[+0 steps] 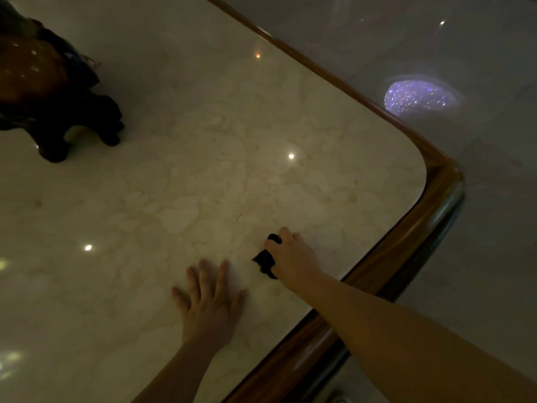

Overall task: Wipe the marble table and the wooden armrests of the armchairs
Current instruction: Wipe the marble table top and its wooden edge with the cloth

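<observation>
your hands on the polished marble table (203, 170), near its rounded corner.
your right hand (290, 257) grips a crumpled dark cloth (266, 258) against the veined cream stone; your left hand (207, 301) lies flat, fingers spread, beside it. a glossy wood rim (406, 245) edges the slab; a dark carved ornament (49, 88) stands far left.

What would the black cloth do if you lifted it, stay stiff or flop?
Probably flop: the cloth is scrunched under the right hand, corners sticking out unevenly. It looks small, so likely light. On the shiny table it should slide easily.
</observation>
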